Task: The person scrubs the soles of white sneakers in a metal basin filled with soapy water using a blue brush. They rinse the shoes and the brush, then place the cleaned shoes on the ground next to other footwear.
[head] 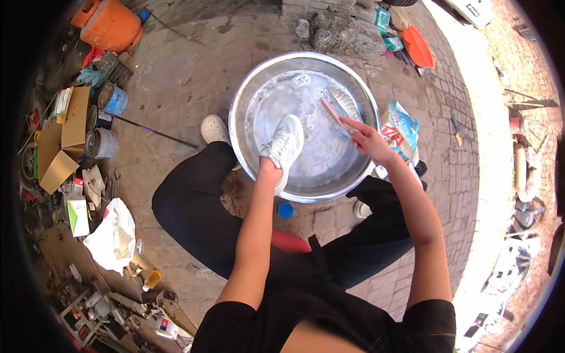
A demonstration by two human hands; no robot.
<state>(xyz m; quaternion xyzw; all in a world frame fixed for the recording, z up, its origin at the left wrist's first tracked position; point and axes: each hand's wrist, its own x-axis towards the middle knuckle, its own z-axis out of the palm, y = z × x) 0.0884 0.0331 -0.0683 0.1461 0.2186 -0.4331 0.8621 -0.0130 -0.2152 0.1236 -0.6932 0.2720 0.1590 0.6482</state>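
A wide metal basin point(304, 194) of sudsy water stands on the ground between my knees. My left hand point(270, 170) is pushed inside a white lace-up sneaker point(284, 139) and holds it over the basin's near left side, toe pointing away. The shoe hides the fingers. Over the basin's right side, my right hand point(368, 140) grips the end of a pink-backed scrubbing brush point(332, 111), its bristles turned to the left. The brush is apart from the sneaker. Behind it, a second shoe point(345, 103) rests in the water against the right wall, partly covered.
A detergent bag point(401, 128) stands right of the basin. A blue cap point(286, 210) lies in front of it. Beyond are a large stone point(346, 35) and an orange basin point(417, 46). Leftward lie a rod point(154, 131), paint buckets point(114, 99), a cardboard box point(73, 117) and an orange gas cylinder point(112, 26).
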